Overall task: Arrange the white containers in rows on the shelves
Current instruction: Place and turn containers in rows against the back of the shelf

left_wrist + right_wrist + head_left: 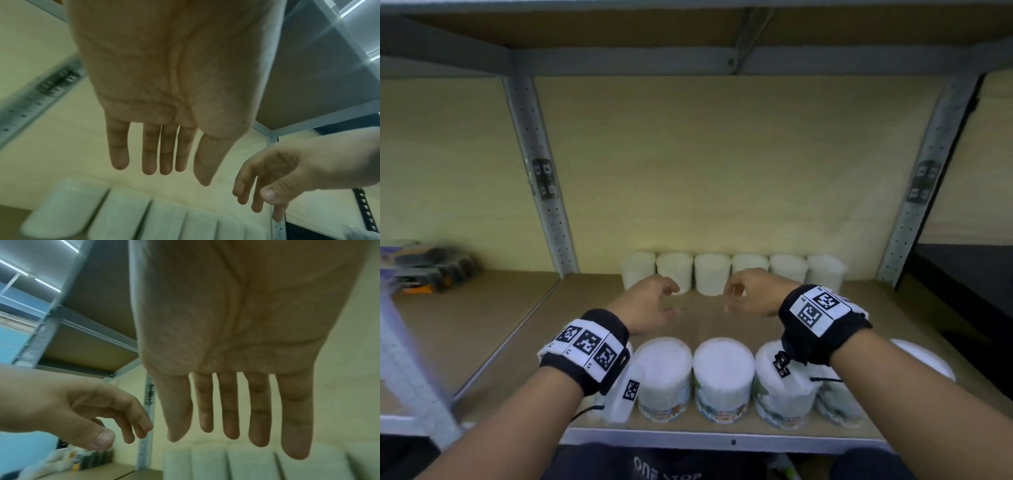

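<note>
— Item: white containers, location?
— Back row [732, 272] of six along the shelf [524, 329] rear edge; front row [722, 377] at its front edge.
— Hands?
— My left hand [650, 305] and right hand [753, 291] hover between the rows, fingers [150, 155] loosely apart, holding nothing.

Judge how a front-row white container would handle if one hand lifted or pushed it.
The front-row container is a squat upright cylinder with a flat top, so it probably slides rather than tips. Its smooth labelled wall may be slippery. On its side it would likely roll.
</note>
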Demonstrator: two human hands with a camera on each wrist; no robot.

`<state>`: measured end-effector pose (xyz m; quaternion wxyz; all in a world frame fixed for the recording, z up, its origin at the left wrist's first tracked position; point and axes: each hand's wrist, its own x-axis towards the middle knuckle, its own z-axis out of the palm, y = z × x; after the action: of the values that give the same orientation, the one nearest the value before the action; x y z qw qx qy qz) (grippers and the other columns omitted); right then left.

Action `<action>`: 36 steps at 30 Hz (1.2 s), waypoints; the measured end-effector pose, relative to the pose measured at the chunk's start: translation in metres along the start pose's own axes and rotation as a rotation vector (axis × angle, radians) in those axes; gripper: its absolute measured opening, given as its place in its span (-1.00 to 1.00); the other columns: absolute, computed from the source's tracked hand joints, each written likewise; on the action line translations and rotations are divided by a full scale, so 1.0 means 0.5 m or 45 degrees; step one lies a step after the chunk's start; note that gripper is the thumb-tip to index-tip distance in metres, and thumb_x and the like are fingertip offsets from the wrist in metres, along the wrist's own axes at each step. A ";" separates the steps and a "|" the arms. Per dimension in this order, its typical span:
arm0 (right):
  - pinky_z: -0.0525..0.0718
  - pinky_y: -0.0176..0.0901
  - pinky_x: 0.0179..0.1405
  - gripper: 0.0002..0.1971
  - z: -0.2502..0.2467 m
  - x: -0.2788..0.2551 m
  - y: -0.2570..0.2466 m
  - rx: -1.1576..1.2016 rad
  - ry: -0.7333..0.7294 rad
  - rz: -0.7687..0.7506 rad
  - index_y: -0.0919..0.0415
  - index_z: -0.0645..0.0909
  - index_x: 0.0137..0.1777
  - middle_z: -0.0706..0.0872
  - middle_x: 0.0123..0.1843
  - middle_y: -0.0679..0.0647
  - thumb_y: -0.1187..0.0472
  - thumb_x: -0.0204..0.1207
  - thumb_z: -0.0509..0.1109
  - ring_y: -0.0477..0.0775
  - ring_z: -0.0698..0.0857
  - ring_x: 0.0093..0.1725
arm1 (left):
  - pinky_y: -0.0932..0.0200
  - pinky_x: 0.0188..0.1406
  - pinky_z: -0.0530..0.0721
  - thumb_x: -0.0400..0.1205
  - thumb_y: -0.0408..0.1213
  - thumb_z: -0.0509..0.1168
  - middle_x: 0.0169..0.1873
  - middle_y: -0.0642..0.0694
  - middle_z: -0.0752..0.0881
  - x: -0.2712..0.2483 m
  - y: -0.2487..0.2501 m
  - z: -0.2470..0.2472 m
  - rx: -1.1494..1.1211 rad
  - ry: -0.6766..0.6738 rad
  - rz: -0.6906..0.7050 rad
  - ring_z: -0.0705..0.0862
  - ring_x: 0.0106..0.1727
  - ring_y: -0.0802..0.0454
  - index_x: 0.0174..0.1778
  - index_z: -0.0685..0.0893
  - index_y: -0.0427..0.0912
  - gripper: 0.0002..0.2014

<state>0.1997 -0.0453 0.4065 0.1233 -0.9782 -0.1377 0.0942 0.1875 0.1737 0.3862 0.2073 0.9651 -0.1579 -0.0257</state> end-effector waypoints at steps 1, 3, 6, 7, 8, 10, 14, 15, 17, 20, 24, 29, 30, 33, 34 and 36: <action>0.60 -0.14 0.17 -0.56 -0.012 -0.003 0.025 -0.010 0.021 0.029 0.10 0.58 0.35 0.64 0.30 0.06 -0.04 0.52 0.41 0.07 0.64 0.22 | 0.29 0.25 0.45 0.61 -0.10 0.33 0.39 -0.05 0.53 0.019 0.019 0.004 -0.009 -0.001 0.020 0.54 0.37 0.06 0.48 0.45 -0.09 -0.50; 0.60 -0.19 0.09 -0.57 -0.035 -0.006 0.077 -0.027 0.043 0.088 0.10 0.58 0.35 0.64 0.30 0.07 -0.03 0.52 0.40 0.04 0.64 0.16 | 0.30 0.21 0.46 0.61 -0.09 0.33 0.36 -0.05 0.54 0.061 0.060 0.010 -0.027 -0.016 0.062 0.55 0.34 0.06 0.46 0.46 -0.08 -0.51; 0.58 -0.20 0.03 -0.58 -0.067 -0.004 0.154 -0.045 0.051 0.187 0.10 0.60 0.34 0.63 0.30 0.05 -0.03 0.52 0.40 0.05 0.64 0.14 | 0.28 0.16 0.49 0.61 -0.08 0.32 0.32 -0.04 0.56 0.132 0.123 0.023 -0.040 -0.034 0.129 0.58 0.27 0.04 0.43 0.49 -0.06 -0.54; 0.60 -0.17 0.08 -0.58 -0.077 -0.001 0.181 -0.049 0.060 0.217 0.11 0.61 0.33 0.62 0.30 0.06 -0.03 0.53 0.40 0.08 0.65 0.18 | 0.26 0.16 0.50 0.60 -0.08 0.33 0.31 -0.05 0.56 0.158 0.144 0.029 -0.036 -0.036 0.157 0.58 0.26 0.02 0.42 0.50 -0.06 -0.55; 0.60 -0.13 0.14 -0.59 -0.086 0.003 0.208 -0.049 0.071 0.250 0.11 0.61 0.33 0.62 0.31 0.08 -0.04 0.54 0.39 0.10 0.65 0.21 | 0.25 0.14 0.49 0.60 -0.08 0.33 0.31 -0.05 0.56 0.185 0.164 0.036 -0.034 -0.039 0.183 0.58 0.25 0.01 0.41 0.50 -0.07 -0.55; 0.59 -0.11 0.20 -0.61 -0.100 0.012 0.260 -0.042 0.101 0.313 0.11 0.60 0.32 0.60 0.33 0.08 -0.03 0.56 0.38 0.11 0.63 0.25 | 0.25 0.09 0.45 0.60 -0.10 0.33 0.30 -0.06 0.56 0.236 0.201 0.051 -0.038 -0.044 0.224 0.58 0.24 0.00 0.39 0.51 -0.09 -0.57; 0.52 -0.15 0.25 -0.63 -0.111 0.036 0.357 -0.029 0.168 0.405 0.13 0.59 0.31 0.56 0.39 0.09 -0.01 0.58 0.35 0.11 0.58 0.32 | 0.23 0.11 0.45 0.64 -0.15 0.29 0.30 -0.13 0.54 0.335 0.257 0.089 -0.038 -0.057 0.274 0.56 0.26 -0.07 0.39 0.50 -0.15 -0.60; 0.51 -0.16 0.26 -0.63 -0.111 0.043 0.379 -0.030 0.176 0.427 0.13 0.58 0.31 0.55 0.40 0.09 0.00 0.58 0.35 0.11 0.56 0.34 | 0.19 0.15 0.47 0.64 -0.15 0.29 0.31 -0.15 0.53 0.359 0.267 0.101 -0.030 -0.068 0.274 0.55 0.27 -0.09 0.40 0.49 -0.17 -0.59; 0.50 -0.13 0.30 -0.62 -0.112 0.059 0.419 -0.035 0.181 0.475 0.14 0.56 0.34 0.53 0.42 0.10 0.01 0.58 0.35 0.12 0.54 0.37 | 0.14 0.20 0.49 0.64 -0.13 0.29 0.33 -0.17 0.51 0.406 0.281 0.124 -0.008 -0.091 0.259 0.55 0.28 -0.11 0.41 0.47 -0.18 -0.57; 0.50 -0.09 0.34 -0.59 -0.118 0.090 0.467 -0.039 0.199 0.515 0.15 0.53 0.39 0.51 0.45 0.11 0.02 0.59 0.34 0.13 0.53 0.40 | 0.08 0.30 0.50 0.64 -0.13 0.28 0.38 -0.19 0.48 0.466 0.295 0.155 0.020 -0.113 0.230 0.53 0.34 -0.13 0.44 0.45 -0.20 -0.54; 0.50 -0.05 0.39 -0.56 -0.116 0.137 0.505 -0.060 0.169 0.520 0.17 0.50 0.41 0.49 0.47 0.12 -0.01 0.59 0.32 0.15 0.51 0.43 | 0.02 0.40 0.48 0.65 -0.10 0.27 0.43 -0.21 0.44 0.527 0.303 0.198 0.060 -0.118 0.204 0.47 0.42 -0.16 0.46 0.43 -0.22 -0.51; 0.45 -0.02 0.43 -0.50 -0.095 0.187 0.520 -0.111 0.106 0.506 0.21 0.46 0.47 0.45 0.51 0.15 -0.05 0.63 0.29 0.17 0.46 0.48 | -0.09 0.44 0.47 0.64 -0.03 0.26 0.45 -0.21 0.42 0.573 0.293 0.245 0.135 -0.125 0.175 0.45 0.45 -0.18 0.48 0.42 -0.23 -0.47; 0.46 -0.02 0.43 -0.50 -0.091 0.195 0.519 -0.111 0.094 0.507 0.23 0.45 0.48 0.46 0.51 0.16 -0.05 0.63 0.27 0.18 0.47 0.48 | -0.09 0.44 0.47 0.64 -0.03 0.26 0.44 -0.21 0.43 0.579 0.290 0.253 0.146 -0.127 0.170 0.46 0.45 -0.18 0.47 0.43 -0.23 -0.47; 0.52 0.00 0.38 -0.49 -0.080 0.212 0.515 -0.120 0.077 0.497 0.30 0.48 0.44 0.52 0.47 0.20 -0.04 0.63 0.28 0.21 0.54 0.43 | -0.12 0.42 0.49 0.61 -0.02 0.29 0.40 -0.23 0.49 0.593 0.283 0.267 0.156 -0.093 0.178 0.49 0.41 -0.20 0.41 0.52 -0.25 -0.48; 0.54 0.01 0.38 -0.48 -0.076 0.216 0.515 -0.128 0.074 0.499 0.34 0.51 0.42 0.55 0.45 0.23 -0.04 0.62 0.31 0.23 0.56 0.41 | -0.12 0.41 0.50 0.60 -0.02 0.30 0.38 -0.23 0.50 0.596 0.283 0.268 0.153 -0.080 0.183 0.49 0.40 -0.20 0.39 0.53 -0.26 -0.49; 0.59 0.06 0.36 -0.44 -0.070 0.221 0.514 -0.137 0.063 0.512 0.40 0.55 0.39 0.60 0.41 0.29 -0.06 0.57 0.37 0.28 0.60 0.38 | -0.12 0.40 0.50 0.60 -0.02 0.31 0.37 -0.23 0.51 0.599 0.281 0.270 0.150 -0.070 0.191 0.49 0.39 -0.20 0.38 0.54 -0.26 -0.49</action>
<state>0.3749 -0.2598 0.3545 0.0531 -0.9932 0.0586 0.0855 0.4149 -0.0952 0.3250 0.1471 0.9600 -0.2367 -0.0273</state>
